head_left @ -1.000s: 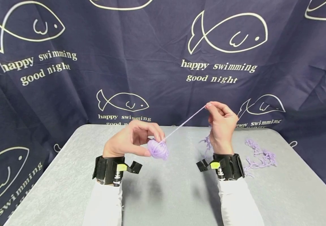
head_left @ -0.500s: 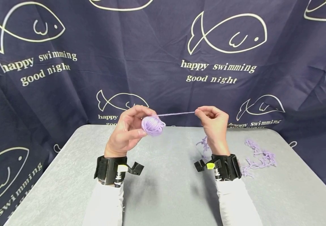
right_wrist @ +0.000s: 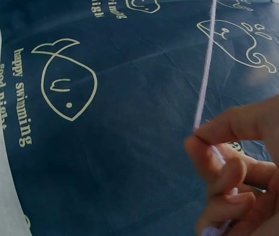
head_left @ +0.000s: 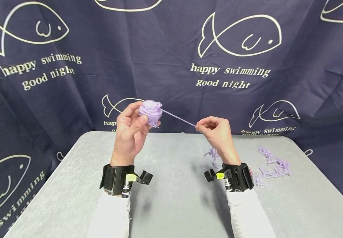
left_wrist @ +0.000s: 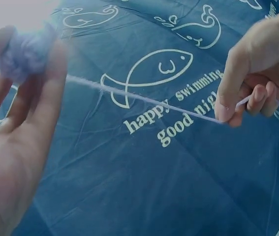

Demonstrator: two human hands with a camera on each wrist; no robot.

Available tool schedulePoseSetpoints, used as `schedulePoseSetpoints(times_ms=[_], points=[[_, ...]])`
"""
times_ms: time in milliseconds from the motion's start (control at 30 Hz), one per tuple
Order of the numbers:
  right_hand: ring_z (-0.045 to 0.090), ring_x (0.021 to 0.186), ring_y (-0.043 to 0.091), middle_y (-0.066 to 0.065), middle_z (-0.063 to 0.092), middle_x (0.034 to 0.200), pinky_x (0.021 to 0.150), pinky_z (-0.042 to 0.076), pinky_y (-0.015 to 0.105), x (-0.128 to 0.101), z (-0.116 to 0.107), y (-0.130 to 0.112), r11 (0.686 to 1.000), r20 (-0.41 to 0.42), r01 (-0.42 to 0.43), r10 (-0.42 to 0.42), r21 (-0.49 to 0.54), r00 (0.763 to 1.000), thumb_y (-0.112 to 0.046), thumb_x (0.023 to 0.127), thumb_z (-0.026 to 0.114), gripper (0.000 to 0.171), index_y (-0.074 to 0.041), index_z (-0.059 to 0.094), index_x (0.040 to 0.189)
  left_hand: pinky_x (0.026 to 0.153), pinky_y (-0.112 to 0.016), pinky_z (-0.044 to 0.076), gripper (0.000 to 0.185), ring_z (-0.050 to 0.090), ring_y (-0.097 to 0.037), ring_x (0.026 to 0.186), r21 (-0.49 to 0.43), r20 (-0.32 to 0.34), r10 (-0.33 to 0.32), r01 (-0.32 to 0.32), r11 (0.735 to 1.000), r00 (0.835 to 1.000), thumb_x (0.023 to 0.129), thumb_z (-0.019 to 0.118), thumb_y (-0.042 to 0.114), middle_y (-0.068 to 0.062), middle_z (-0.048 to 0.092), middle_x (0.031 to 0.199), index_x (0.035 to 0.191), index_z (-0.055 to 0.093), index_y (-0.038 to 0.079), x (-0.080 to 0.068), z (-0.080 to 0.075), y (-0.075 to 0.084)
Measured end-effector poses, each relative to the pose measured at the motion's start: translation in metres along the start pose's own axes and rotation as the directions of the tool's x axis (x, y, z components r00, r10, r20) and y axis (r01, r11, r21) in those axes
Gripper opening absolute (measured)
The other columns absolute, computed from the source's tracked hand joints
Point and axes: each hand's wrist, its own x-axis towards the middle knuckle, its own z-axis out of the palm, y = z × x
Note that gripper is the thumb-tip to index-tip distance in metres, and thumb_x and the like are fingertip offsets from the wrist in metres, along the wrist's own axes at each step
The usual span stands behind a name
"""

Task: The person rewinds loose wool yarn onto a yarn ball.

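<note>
In the head view, the left hand (head_left: 129, 134) grips a small ball of lilac yarn (head_left: 150, 111) between thumb and fingers, raised above the bench (head_left: 171, 201) in front of the printed cloth (head_left: 171, 56). A strand (head_left: 178, 117) slopes down from the ball, looking taut, to the right hand (head_left: 219, 135), whose thumb and forefinger pinch it. Two tangles lie on the bench: a small tangle (head_left: 212, 153) beside the right hand's wrist, and a larger tangle (head_left: 284, 166) farther right. The ball should be very light, soft and squashy, best cupped loosely at its sides with the fingertips, since a hard squeeze would likely flatten its wraps. In the left wrist view, glare washes out the ball's top; the strand runs straight to the other hand's pinch and shows again beyond it. In the right wrist view, the strand passes between thumb and forefinger, then in among the curled fingers; being thin and probably slightly fuzzy, it should hold well under a light pinch.
</note>
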Motion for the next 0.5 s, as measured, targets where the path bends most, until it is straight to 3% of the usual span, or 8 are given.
schedulePoseSetpoints(times_ms=[167,333,433,500], points=[[0.054,0.06,0.012,0.003,0.069,0.071,0.053,0.041,0.023,-0.002,-0.001,-0.002,0.99,0.145,0.04,-0.02,-0.136,0.989,-0.003,0.082,0.078,0.008,-0.011,0.076,0.082,0.077,-0.033,0.061,0.031,0.069,-0.025,0.091,0.063,-0.168,0.086,-0.077,0.995,0.982,0.082,0.083,0.001,-0.015,0.068,0.108,0.11,0.07,0.003,0.003,0.001,-0.001],[0.056,0.06,0.015,0.001,0.068,0.071,0.053,0.042,0.025,-0.005,-0.002,-0.005,0.974,0.262,0.074,-0.015,-0.216,0.965,-0.007,0.083,0.077,0.005,-0.011,0.077,0.085,0.078,-0.032,0.061,0.032,0.07,-0.024,0.088,0.182,-0.268,0.166,-0.12,0.976,0.949,0.076,0.088,0.0,-0.014,0.063,0.103,0.104,0.072,0.004,0.006,-0.001,-0.003],[0.052,0.059,0.016,0.0,0.067,0.071,0.052,0.04,0.026,-0.007,-0.003,-0.009,0.966,0.315,0.1,-0.02,-0.237,0.949,-0.008,0.083,0.077,0.004,-0.013,0.077,0.084,0.077,-0.03,0.061,0.03,0.072,-0.023,0.087,0.295,-0.292,0.217,-0.128,0.947,0.931,0.078,0.082,-0.01,-0.013,0.062,0.104,0.102,0.073,0.005,0.007,-0.004,-0.004],[0.049,0.058,0.016,-0.001,0.066,0.071,0.052,0.039,0.025,-0.008,-0.005,-0.013,0.964,0.353,0.117,-0.027,-0.238,0.935,-0.008,0.083,0.078,0.007,-0.015,0.077,0.082,0.077,-0.03,0.061,0.032,0.073,-0.021,0.086,0.392,-0.296,0.253,-0.125,0.912,0.921,0.078,0.076,-0.017,-0.013,0.062,0.105,0.101,0.073,0.005,0.007,-0.005,-0.004]])
